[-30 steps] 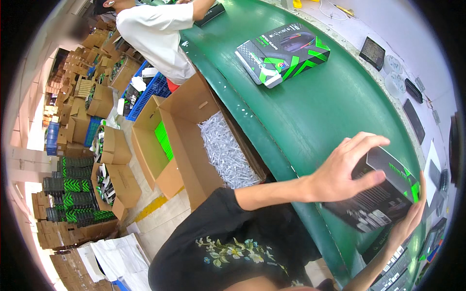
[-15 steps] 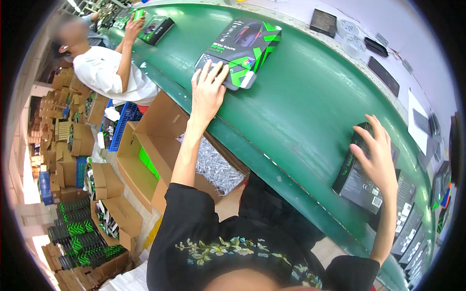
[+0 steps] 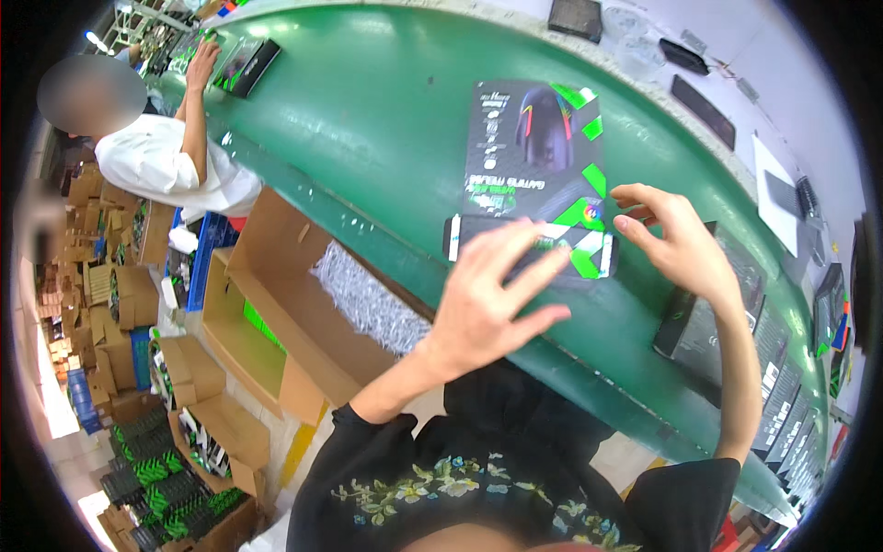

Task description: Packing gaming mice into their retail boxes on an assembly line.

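Note:
A black and green gaming mouse box (image 3: 529,170) lies flat on the green work surface in front of me, a mouse pictured on its upper face. Its near end has a flap-like part sticking out at the sides. Over that end is my left hand (image 3: 487,308), fingers spread; whether the fingertips touch the box cannot be told. Beside the box's right edge hovers my right hand (image 3: 676,239), its fingers bent and thumb apart, nothing in its grasp. Under my right forearm another dark box (image 3: 690,327) is partly hidden.
More dark boxes (image 3: 782,405) stand in a row at the right. A large open carton (image 3: 303,304) with grey paper shreds (image 3: 368,299) adjoins the table's near edge. To the far left a person in white (image 3: 175,161) reaches toward a black box (image 3: 246,66). Stacked cartons (image 3: 124,294) fill the left floor.
The mouse box has come nearer the middle right and turned more upright in view. My left hand has moved right and down, while my right hand has left the dark box and moved left.

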